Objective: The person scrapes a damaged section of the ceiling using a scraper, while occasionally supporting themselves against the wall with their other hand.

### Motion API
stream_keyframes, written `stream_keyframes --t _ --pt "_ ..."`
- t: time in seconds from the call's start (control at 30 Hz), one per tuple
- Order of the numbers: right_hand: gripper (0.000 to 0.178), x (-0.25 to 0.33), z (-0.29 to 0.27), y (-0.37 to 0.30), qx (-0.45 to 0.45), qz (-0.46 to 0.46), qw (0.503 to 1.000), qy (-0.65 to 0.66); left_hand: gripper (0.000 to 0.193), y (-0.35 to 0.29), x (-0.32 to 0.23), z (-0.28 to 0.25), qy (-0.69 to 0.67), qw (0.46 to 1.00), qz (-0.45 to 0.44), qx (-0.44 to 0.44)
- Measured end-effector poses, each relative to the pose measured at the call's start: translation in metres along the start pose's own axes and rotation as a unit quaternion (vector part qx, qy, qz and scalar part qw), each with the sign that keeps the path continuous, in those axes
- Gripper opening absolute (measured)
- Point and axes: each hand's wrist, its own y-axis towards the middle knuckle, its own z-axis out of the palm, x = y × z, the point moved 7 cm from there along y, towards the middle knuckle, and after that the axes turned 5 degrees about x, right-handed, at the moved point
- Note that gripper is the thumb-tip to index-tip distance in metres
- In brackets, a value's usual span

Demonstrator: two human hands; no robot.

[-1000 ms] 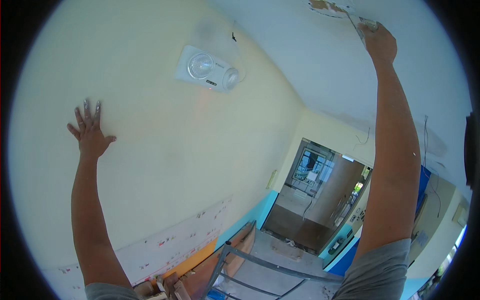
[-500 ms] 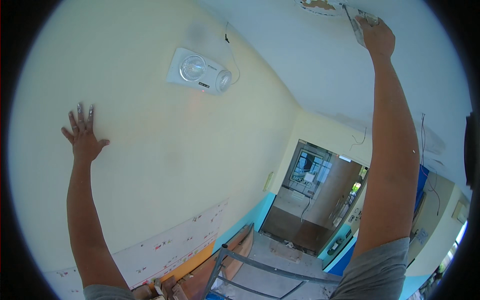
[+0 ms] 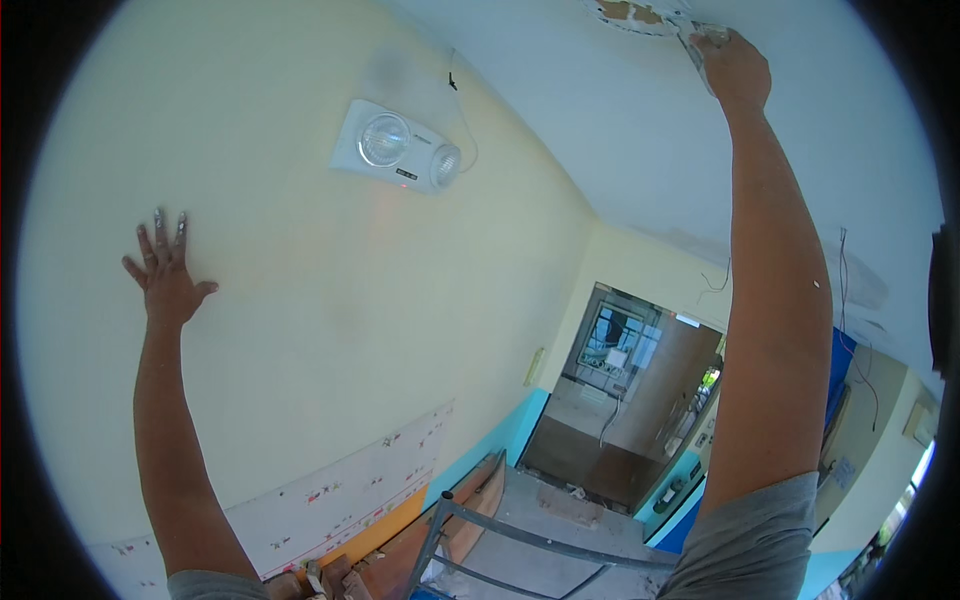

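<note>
My left hand (image 3: 171,285) is spread flat against the cream wall (image 3: 300,290), fingers apart and smeared with white at the tips. Up at the ceiling (image 3: 610,110), my right hand (image 3: 738,72) grips a putty knife (image 3: 694,55), whose wide blade lies against the surface. Its handle is mostly covered by my fingers. Just left of the blade is a rough ceiling patch (image 3: 640,14) showing brown inside a white, dark-edged ring; the top of the picture cuts it off.
A white twin-lamp emergency light (image 3: 395,148) is fixed to the wall between my arms. Below me stands a metal rail (image 3: 550,545), with boards (image 3: 480,510) along the wall. Loose wires (image 3: 845,280) hang from the ceiling at right. Beyond is a doorway (image 3: 620,390).
My right hand has moved slightly left with the putty knife, bringing the blade closer to the ceiling patch. My left hand stays on the wall.
</note>
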Motion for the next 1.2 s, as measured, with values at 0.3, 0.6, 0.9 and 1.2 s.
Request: stream_keyframes --t 0.3,0.6,0.9,1.2 --pt "0.052 -0.004 0.009 0.029 -0.039 -0.087 0.988 -0.119 0.121 0.006 0.003 0.012 -0.018 0.999 0.034 -0.028" --pt "0.050 0.001 0.024 0.018 -0.002 -0.005 1.000 -0.029 0.123 0.001 -0.001 -0.002 -0.015 1.000 0.021 0.013" --pt "0.041 0.021 0.008 0.008 0.025 -0.019 0.999 -0.029 0.122 0.000 -0.005 -0.005 -0.008 1.000 0.014 0.012" --pt "0.042 0.025 -0.008 0.000 -0.011 -0.044 0.999 -0.019 0.122 -0.001 -0.006 -0.009 -0.003 1.000 0.021 0.019"
